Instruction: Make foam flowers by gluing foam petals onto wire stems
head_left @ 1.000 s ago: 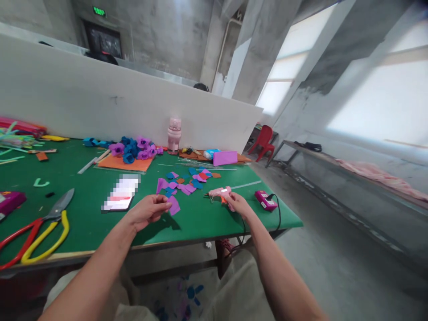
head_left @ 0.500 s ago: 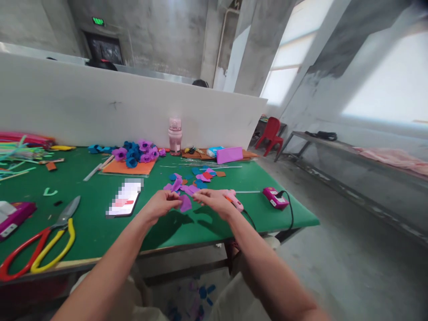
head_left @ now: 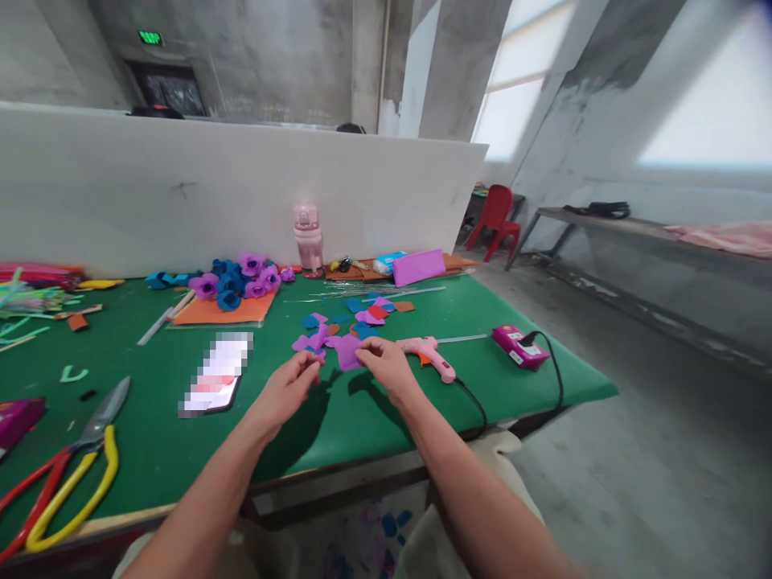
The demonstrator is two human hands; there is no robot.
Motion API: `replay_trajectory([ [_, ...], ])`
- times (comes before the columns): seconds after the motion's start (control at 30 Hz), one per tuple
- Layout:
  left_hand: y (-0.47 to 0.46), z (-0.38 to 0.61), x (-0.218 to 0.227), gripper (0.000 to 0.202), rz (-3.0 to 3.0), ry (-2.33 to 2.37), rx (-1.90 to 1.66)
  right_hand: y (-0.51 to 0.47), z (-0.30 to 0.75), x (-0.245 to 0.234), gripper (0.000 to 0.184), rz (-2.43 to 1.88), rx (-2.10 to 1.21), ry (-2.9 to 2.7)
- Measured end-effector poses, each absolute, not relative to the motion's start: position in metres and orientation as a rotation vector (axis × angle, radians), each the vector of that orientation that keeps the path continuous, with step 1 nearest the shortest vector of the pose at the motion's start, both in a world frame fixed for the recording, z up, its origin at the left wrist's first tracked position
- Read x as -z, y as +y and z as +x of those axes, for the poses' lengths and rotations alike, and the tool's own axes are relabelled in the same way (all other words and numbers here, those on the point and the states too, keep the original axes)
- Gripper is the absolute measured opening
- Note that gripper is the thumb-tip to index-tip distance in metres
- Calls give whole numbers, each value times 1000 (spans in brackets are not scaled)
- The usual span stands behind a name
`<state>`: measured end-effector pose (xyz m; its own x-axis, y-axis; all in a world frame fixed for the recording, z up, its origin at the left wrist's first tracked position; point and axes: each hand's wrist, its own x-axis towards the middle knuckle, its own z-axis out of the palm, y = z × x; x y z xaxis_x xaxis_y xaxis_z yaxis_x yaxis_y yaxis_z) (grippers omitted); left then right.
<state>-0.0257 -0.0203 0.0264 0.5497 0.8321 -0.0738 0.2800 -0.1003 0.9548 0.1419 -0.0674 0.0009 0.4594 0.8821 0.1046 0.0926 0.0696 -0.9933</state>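
Observation:
My right hand (head_left: 386,370) pinches a purple crepe-paper petal (head_left: 348,352) between thumb and fingertips, just above the green table (head_left: 355,426). To its left, my left hand (head_left: 294,386) is closed with thumb and fingers together; whether anything sits in that pinch is hidden. Loose petals and scraps (head_left: 367,315) in purple, blue, red and brown lie beyond both hands. A pink glue gun (head_left: 431,354) rests right of my right hand, with a glue stick in its back end and a black cord.
A phone (head_left: 217,374) and large scissors (head_left: 90,450) lie to the left. Finished paper flowers (head_left: 232,281) sit on orange sheets (head_left: 223,310). A pink bottle (head_left: 309,241) stands against the white partition (head_left: 241,185). A magenta power socket (head_left: 519,347) is near the right edge.
The purple petal, earlier by my left fingertips, is now in my right hand's pinch. My left hand has drawn slightly away from it. The camera view has shifted.

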Motion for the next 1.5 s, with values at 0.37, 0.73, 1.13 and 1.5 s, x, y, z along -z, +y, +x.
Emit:
replay_trajectory([
  [0.37, -26, -18, -25, 24, 1263, 746, -695, -59, 147, -2, 17, -1597, -420, -1019],
  [0.73, -31, 2, -9, 21, 1171, 744, -746, -74, 147, -11, 17, -1545, -432, -978],
  [1.13, -38, 14, -2, 23, 1113, 731, -707, -81, 137, -17, 17, -1515, -460, -898],
  [1.5, -40, 12, -1, 21, 1127, 718, -701, -81, 132, -15, 14, -1488, -482, -916],
])
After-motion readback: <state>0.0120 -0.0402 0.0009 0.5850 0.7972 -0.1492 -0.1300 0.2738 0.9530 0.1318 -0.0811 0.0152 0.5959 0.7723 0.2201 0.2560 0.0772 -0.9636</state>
